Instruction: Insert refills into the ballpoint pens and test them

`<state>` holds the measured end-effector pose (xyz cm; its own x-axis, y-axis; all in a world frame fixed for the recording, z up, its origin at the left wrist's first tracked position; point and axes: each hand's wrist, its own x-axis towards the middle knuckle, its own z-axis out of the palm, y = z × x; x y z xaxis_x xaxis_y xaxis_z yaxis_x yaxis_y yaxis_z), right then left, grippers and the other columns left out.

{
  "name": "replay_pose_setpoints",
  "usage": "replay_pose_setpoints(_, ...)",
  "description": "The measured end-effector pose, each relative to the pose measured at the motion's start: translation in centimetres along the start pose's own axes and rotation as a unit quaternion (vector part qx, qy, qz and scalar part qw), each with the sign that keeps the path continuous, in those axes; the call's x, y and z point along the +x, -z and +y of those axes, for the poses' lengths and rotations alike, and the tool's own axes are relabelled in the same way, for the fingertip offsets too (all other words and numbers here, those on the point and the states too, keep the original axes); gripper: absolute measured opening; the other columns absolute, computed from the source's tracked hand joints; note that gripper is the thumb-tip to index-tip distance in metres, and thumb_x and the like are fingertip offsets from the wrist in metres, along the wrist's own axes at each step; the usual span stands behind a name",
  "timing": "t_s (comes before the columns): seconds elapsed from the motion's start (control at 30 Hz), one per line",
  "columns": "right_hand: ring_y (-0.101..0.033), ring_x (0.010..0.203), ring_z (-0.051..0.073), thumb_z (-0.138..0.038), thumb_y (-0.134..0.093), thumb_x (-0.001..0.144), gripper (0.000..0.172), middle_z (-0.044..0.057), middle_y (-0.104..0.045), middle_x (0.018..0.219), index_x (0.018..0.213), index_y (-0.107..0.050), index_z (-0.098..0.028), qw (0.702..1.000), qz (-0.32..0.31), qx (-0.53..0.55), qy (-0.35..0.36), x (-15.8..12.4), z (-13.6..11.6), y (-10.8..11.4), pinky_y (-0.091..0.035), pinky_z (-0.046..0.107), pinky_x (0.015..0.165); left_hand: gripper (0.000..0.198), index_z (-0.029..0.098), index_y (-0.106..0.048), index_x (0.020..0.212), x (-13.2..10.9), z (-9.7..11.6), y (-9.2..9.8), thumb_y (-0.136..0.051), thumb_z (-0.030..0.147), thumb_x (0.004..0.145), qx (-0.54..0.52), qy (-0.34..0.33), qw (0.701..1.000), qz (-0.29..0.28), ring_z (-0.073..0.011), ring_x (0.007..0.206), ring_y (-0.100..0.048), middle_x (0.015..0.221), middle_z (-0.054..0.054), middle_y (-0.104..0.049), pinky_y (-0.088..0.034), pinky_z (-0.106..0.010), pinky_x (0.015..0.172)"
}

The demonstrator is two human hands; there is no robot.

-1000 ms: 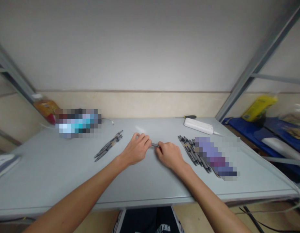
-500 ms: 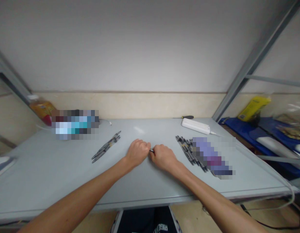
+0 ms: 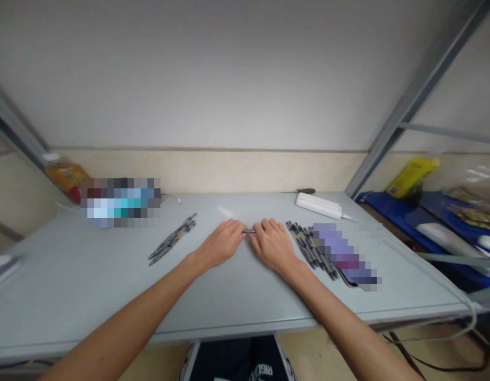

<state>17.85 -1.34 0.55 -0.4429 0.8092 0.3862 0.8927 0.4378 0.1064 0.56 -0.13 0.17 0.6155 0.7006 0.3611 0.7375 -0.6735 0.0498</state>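
At the middle of the grey table (image 3: 237,296) my left hand (image 3: 221,244) and my right hand (image 3: 273,243) meet. Both are closed on one thin dark pen (image 3: 250,231); only a short silvery stretch of it shows between the fingertips. To the left lies a small bundle of dark pens (image 3: 172,239), apart from my left hand. A longer row of dark pens (image 3: 308,244) lies just right of my right hand, next to a blurred patch.
A white power strip (image 3: 318,205) and a screwdriver (image 3: 304,191) lie at the back right by the wall. A blurred patch and an orange packet (image 3: 66,177) sit back left. Metal shelf posts stand at both sides, with blue bins (image 3: 427,217) to the right.
Both hands slid a little away from me toward the wall, still together on the pen. Their fingers now lie flatter and more forward than half a second ago.
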Motion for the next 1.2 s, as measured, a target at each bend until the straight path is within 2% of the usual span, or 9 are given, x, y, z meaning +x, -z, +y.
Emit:
replay_pose_setpoints(0.2,-0.045,0.085,0.020,-0.029,-0.038,0.094,0.023,0.007,-0.058,0.091,0.093,-0.059,-0.020,0.999,0.010,0.013,0.048,-0.4,0.6,-0.8,-0.026,0.031,0.068,0.031,0.015,-0.053,0.083,-0.3,-0.8,-0.6,-0.027,0.026,0.093,0.001,-0.004,1.000,-0.008,-0.0203,0.077,-0.048,0.078,-0.007,-0.056,-0.039,-0.034,0.071)
replay_pose_setpoints(0.37,-0.048,0.085,0.020,-0.027,-0.040,0.093,0.023,0.007,-0.060,0.090,0.096,-0.062,-0.023,0.999,-0.002,0.020,0.040,-0.5,0.6,-0.2,-0.026,0.031,0.068,0.030,0.015,-0.055,0.085,-0.6,-0.7,-0.6,-0.028,0.026,0.093,-0.088,0.026,0.996,-0.014,-0.0177,0.079,-0.051,0.079,-0.006,-0.056,-0.042,-0.031,0.075)
replay_pose_setpoints(0.43,-0.050,0.083,0.019,-0.029,-0.041,0.093,0.023,0.007,-0.061,0.087,0.100,-0.063,-0.024,0.999,-0.018,0.035,0.019,-0.6,0.6,0.0,-0.027,0.030,0.067,0.028,0.015,-0.055,0.093,-0.7,-0.6,-0.4,-0.030,0.026,0.093,-0.138,0.025,0.990,0.003,-0.0173,0.086,-0.052,0.087,-0.006,-0.058,-0.042,-0.031,0.081)
replay_pose_setpoints(0.53,-0.054,0.075,0.016,-0.034,-0.041,0.093,0.026,0.005,-0.062,0.083,0.103,-0.062,-0.024,0.997,-0.038,0.070,-0.017,-0.7,0.7,0.1,-0.028,0.028,0.066,0.025,0.016,-0.053,0.104,-0.6,-0.6,-0.2,-0.034,0.026,0.092,-0.204,0.045,0.976,0.059,-0.0169,0.093,-0.052,0.097,-0.007,-0.059,-0.042,-0.031,0.085)
replay_pose_setpoints(0.67,-0.055,0.076,0.015,-0.038,-0.035,0.094,0.033,0.005,-0.062,0.089,0.105,-0.061,-0.022,0.991,-0.017,0.132,-0.026,-0.7,1.0,-0.1,-0.030,0.026,0.068,0.018,0.016,-0.055,0.093,-0.6,-0.7,-0.3,-0.040,0.024,0.089,-0.259,0.092,0.957,0.097,-0.0152,0.083,-0.054,0.086,-0.005,-0.059,-0.043,-0.028,0.077)
replay_pose_setpoints(0.9,-0.054,0.079,0.015,-0.027,-0.038,0.094,0.030,0.006,-0.062,0.084,0.091,-0.065,-0.016,0.981,0.006,0.195,0.000,-0.7,1.4,-0.9,-0.033,0.025,0.071,0.014,0.016,-0.056,0.083,-0.7,-0.7,-0.4,-0.043,0.021,0.085,-0.311,0.129,0.937,0.091,-0.0108,0.060,-0.049,0.064,0.002,-0.054,-0.038,-0.023,0.061)
replay_pose_setpoints(1.2,-0.051,0.076,0.016,-0.029,-0.035,0.095,0.034,0.007,-0.061,0.079,0.091,-0.065,-0.015,0.986,0.064,0.146,0.049,-0.9,1.4,-0.7,-0.030,0.028,0.068,0.016,0.016,-0.052,0.077,-0.8,-0.5,-0.3,-0.042,0.027,0.085,-0.388,0.163,0.904,0.070,-0.0085,0.051,-0.042,0.057,0.004,-0.050,-0.031,-0.020,0.051)
